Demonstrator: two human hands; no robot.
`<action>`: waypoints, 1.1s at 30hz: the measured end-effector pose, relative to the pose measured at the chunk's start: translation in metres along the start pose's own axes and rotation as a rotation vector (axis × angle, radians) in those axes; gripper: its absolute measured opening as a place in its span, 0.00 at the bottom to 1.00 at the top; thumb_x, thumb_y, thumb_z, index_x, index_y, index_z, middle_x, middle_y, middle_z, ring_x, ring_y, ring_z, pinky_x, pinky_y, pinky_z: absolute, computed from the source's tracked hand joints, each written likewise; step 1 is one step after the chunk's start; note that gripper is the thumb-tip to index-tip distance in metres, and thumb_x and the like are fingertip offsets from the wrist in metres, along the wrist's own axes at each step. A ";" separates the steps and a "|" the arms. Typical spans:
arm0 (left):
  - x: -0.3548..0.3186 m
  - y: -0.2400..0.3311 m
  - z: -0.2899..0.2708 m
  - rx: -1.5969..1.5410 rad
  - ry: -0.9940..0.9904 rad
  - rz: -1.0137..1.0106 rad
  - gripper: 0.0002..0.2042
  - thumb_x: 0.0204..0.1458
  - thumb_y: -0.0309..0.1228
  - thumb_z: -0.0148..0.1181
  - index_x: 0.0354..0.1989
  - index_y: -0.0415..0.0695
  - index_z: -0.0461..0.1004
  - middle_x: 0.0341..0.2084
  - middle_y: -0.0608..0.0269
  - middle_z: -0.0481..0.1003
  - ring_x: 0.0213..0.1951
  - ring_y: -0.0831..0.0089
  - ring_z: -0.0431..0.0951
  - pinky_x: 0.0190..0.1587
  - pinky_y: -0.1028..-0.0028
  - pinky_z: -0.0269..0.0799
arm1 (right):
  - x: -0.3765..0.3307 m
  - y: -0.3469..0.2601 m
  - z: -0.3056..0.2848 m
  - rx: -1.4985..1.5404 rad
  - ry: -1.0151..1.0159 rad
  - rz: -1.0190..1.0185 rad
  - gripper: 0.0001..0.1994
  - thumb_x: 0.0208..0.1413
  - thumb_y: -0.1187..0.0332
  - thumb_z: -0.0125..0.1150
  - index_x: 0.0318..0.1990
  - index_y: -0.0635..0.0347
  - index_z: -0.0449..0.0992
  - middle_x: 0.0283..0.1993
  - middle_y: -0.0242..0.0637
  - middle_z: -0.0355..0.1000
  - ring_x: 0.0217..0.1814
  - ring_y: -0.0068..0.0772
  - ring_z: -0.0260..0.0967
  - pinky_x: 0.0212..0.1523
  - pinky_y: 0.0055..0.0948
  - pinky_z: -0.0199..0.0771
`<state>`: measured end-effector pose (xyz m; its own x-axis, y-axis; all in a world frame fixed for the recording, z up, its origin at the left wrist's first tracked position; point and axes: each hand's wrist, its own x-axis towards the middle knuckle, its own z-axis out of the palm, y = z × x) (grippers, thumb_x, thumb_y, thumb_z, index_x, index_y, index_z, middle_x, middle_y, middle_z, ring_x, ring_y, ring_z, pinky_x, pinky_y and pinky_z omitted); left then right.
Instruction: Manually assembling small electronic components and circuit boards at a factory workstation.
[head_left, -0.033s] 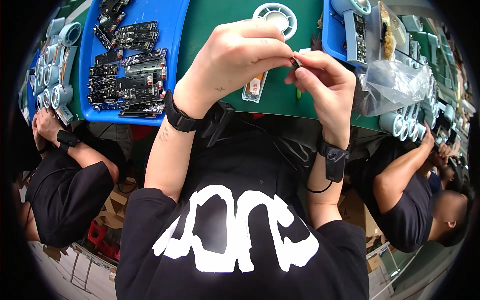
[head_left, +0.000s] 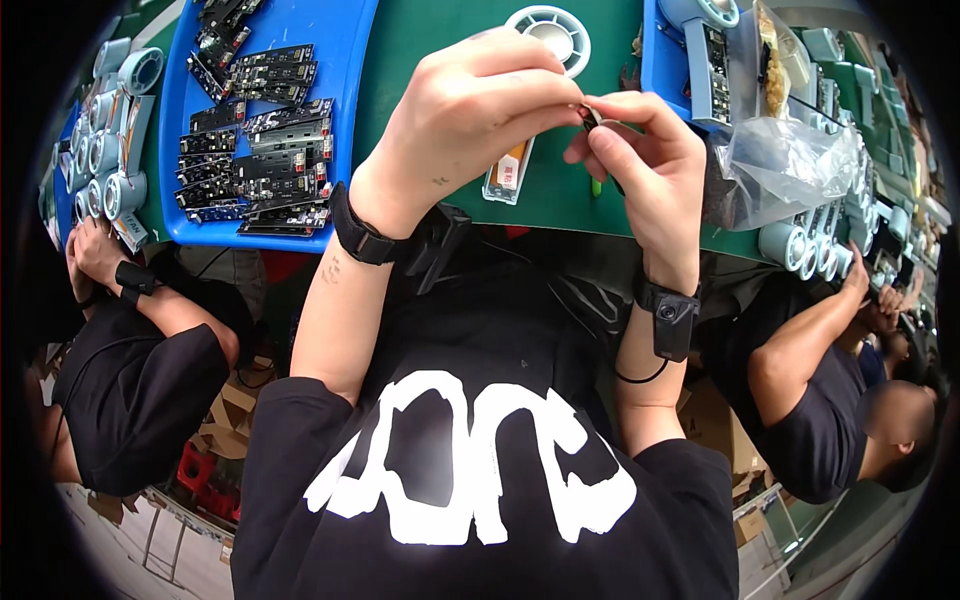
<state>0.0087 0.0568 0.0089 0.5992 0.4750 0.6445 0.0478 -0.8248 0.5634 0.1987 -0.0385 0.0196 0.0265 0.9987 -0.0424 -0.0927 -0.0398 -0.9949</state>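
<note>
My left hand (head_left: 480, 120) is closed in a pinch, thumb against fingertips, above the green table. Its tips meet those of my right hand (head_left: 645, 165), which also pinches. Between them is a small dark piece (head_left: 592, 118) with a light edge; its kind is too small to make out. Beneath my hands lies a pale blue handheld fan casing (head_left: 578, 42), its round spoked head showing beyond my left hand. The casing's lower end holds a white-and-orange labelled block (head_left: 508, 172). My left hand hides the middle of it.
A blue tray (head_left: 345, 150) at the left holds several black circuit boards (head_left: 275, 170). At the right stand another blue tray (head_left: 665, 70), a clear plastic bag (head_left: 785, 165) and more fan casings (head_left: 790, 245). A green object (head_left: 597, 187) lies below my right hand. People sit at both sides.
The small dark piece has turned slightly between my fingertips, and my right hand has shifted a little left. The fan casing sits very slightly further left.
</note>
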 end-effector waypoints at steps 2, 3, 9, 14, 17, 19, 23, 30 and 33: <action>-0.014 0.014 0.007 0.097 0.200 -0.139 0.10 0.43 0.27 0.73 0.35 0.45 0.82 0.27 0.65 0.77 0.30 0.70 0.80 0.30 0.72 0.77 | 0.009 -0.008 0.000 0.066 -0.005 0.040 0.15 0.63 0.78 0.61 0.56 0.70 0.75 0.46 0.42 0.77 0.38 0.30 0.79 0.32 0.21 0.70; -0.018 0.019 0.010 0.144 0.301 -0.208 0.08 0.44 0.28 0.72 0.33 0.45 0.81 0.26 0.67 0.75 0.30 0.70 0.79 0.30 0.71 0.76 | 0.015 -0.013 0.001 0.059 0.026 0.033 0.14 0.63 0.77 0.60 0.55 0.70 0.75 0.47 0.42 0.77 0.39 0.29 0.78 0.33 0.20 0.70; -0.015 0.033 0.030 0.380 0.107 -0.242 0.09 0.42 0.28 0.74 0.31 0.45 0.80 0.27 0.68 0.74 0.30 0.71 0.79 0.29 0.72 0.76 | 0.031 -0.025 -0.005 -0.017 0.095 0.047 0.13 0.64 0.74 0.59 0.54 0.69 0.75 0.47 0.39 0.75 0.39 0.26 0.76 0.35 0.20 0.69; -0.011 0.029 0.028 0.356 0.072 -0.239 0.08 0.43 0.28 0.73 0.31 0.46 0.80 0.28 0.68 0.74 0.31 0.71 0.79 0.28 0.73 0.76 | 0.026 -0.024 -0.007 -0.033 0.083 0.046 0.13 0.64 0.73 0.60 0.54 0.69 0.75 0.47 0.38 0.76 0.39 0.25 0.76 0.35 0.20 0.69; -0.018 0.023 0.025 0.222 0.143 -0.212 0.08 0.44 0.27 0.74 0.32 0.45 0.81 0.27 0.68 0.75 0.29 0.72 0.79 0.27 0.74 0.74 | 0.007 -0.009 0.000 0.025 0.153 0.058 0.13 0.64 0.74 0.61 0.53 0.70 0.75 0.46 0.38 0.76 0.39 0.24 0.76 0.36 0.20 0.70; -0.025 0.019 0.024 0.123 0.214 -0.181 0.08 0.43 0.25 0.75 0.32 0.42 0.82 0.26 0.66 0.76 0.25 0.72 0.77 0.24 0.75 0.71 | -0.010 -0.002 0.010 0.027 0.194 0.045 0.13 0.63 0.75 0.61 0.53 0.70 0.76 0.46 0.37 0.76 0.40 0.24 0.76 0.37 0.20 0.70; -0.020 0.024 0.021 0.224 0.097 -0.165 0.07 0.43 0.25 0.74 0.30 0.42 0.82 0.25 0.66 0.77 0.26 0.72 0.77 0.25 0.74 0.71 | -0.029 0.021 0.023 -0.031 0.293 -0.039 0.12 0.63 0.78 0.62 0.52 0.69 0.76 0.47 0.37 0.76 0.41 0.24 0.77 0.38 0.19 0.72; -0.016 0.021 0.019 0.344 0.024 -0.101 0.06 0.43 0.26 0.73 0.28 0.43 0.81 0.25 0.66 0.77 0.27 0.70 0.77 0.28 0.73 0.73 | -0.035 0.034 0.029 -0.136 0.353 -0.184 0.12 0.61 0.81 0.63 0.53 0.68 0.78 0.48 0.38 0.77 0.43 0.26 0.78 0.37 0.20 0.74; -0.015 0.022 0.019 0.327 0.020 -0.117 0.07 0.42 0.27 0.73 0.27 0.44 0.80 0.25 0.67 0.76 0.28 0.69 0.77 0.29 0.72 0.74 | -0.035 0.035 0.030 -0.152 0.363 -0.197 0.13 0.62 0.81 0.63 0.53 0.69 0.79 0.49 0.39 0.76 0.43 0.26 0.78 0.38 0.20 0.75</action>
<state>0.0155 0.0260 0.0018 0.5586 0.5757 0.5972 0.3712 -0.8173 0.4407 0.1643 -0.0735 -0.0107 0.3800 0.9133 0.1466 0.0957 0.1188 -0.9883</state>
